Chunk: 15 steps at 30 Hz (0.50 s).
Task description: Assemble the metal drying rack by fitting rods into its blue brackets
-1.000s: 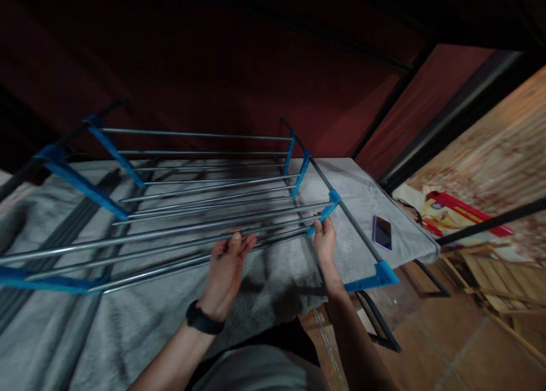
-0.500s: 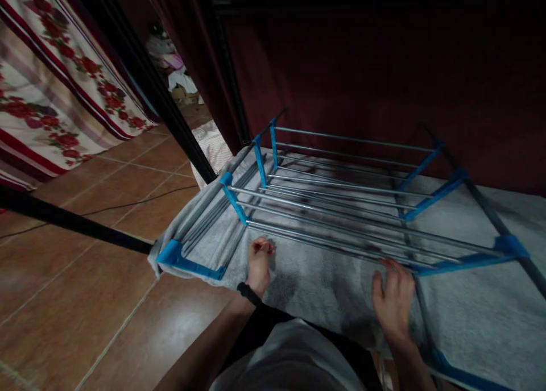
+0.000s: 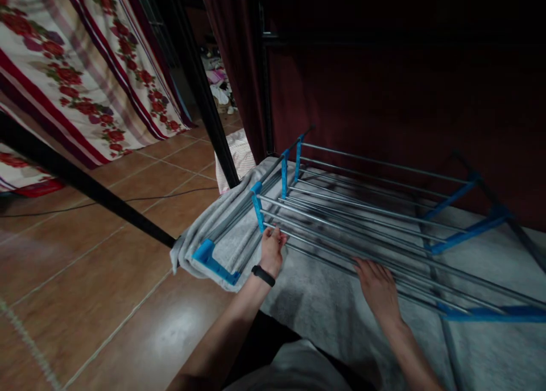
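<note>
A rack of silvery metal rods [image 3: 341,225] joined by blue plastic brackets [image 3: 258,209] stands on a grey blanket [image 3: 315,317]. My left hand [image 3: 272,252], with a black band at the wrist, is closed around the lowest near rod, close to its left bracket. Farther right, my right hand [image 3: 377,288] has its fingers together and hooked over the near rods; its thumb is hidden. On the blanket's left end, a blue corner piece [image 3: 215,263] joins grey tubes lying low.
Black bed-frame posts [image 3: 209,95] and a black bar [image 3: 94,186] edge the left side. Behind the rack hangs a dark red curtain [image 3: 362,107]. Floral cloth [image 3: 81,90] hangs over the tiled floor [image 3: 102,266], where a thin cable [image 3: 162,196] runs.
My left hand has moved up onto the near rod and closed on it. My right hand has shifted left along the rods, its fingers now over them. The view has turned left.
</note>
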### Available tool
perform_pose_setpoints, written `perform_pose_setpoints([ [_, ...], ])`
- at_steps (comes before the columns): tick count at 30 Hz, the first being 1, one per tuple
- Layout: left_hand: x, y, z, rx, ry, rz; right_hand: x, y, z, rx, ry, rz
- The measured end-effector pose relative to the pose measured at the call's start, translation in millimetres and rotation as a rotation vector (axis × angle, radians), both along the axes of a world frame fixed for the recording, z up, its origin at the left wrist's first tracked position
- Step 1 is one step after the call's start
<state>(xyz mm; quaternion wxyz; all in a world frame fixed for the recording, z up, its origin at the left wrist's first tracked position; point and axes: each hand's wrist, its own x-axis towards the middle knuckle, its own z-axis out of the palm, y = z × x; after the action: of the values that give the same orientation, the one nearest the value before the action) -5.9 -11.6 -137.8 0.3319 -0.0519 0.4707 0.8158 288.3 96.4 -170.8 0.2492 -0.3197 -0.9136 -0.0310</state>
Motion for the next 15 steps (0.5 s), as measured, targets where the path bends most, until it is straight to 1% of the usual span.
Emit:
perform_pose_setpoints([
  [5, -3.4, -2.2, 3.1, 0.039, -0.009, 0.001, 0.8, 1.0, -1.0, -0.011, 0.038, -0.019],
  [10, -7.5, -3.5, 6.9, 0.062, -0.028, -0.014, 1.1, 2.0, 1.0, -0.031, 0.041, -0.006],
  [15, -10.4, -2.8, 8.1, 0.063, -0.048, -0.023, 1.3, 1.6, 5.7, 0.029, 0.004, 0.008],
])
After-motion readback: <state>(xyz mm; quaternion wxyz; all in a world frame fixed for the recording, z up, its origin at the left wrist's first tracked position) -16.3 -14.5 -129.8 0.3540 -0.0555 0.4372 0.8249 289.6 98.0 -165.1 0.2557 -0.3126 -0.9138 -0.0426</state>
